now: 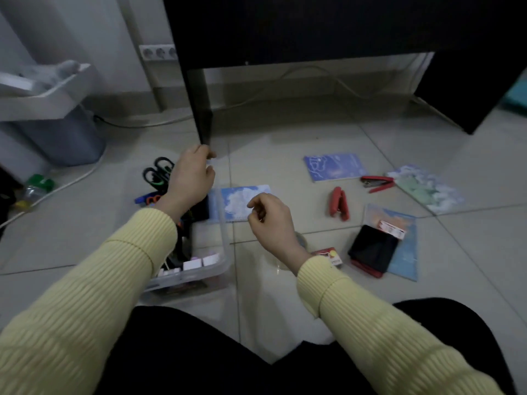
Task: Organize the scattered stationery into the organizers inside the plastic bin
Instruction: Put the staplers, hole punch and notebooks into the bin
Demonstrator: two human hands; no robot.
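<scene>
A clear plastic bin [224, 238] sits on the floor in front of my knees. Inside it a black organizer [199, 208] holds black-handled scissors [159, 172], and small white pieces [196, 263] lie near its front wall. My left hand [191, 181] hovers over the organizer's far end, fingertips pinched on a small pale thing [211, 163] that is too blurred to name. My right hand [271, 220] hangs just right of the bin, fingers loosely curled, nothing visible in it. A blue cloud notebook [242, 201] lies between my hands.
Scattered on the tiles to the right lie two red staplers [339, 203] [376, 182], a blue notebook [333, 166], a cloud-print notebook [427, 189], a black pouch [373, 249] on another notebook [407, 252] and a small red box [330, 256]. A black desk leg [199, 109] stands behind the bin; cables run at left.
</scene>
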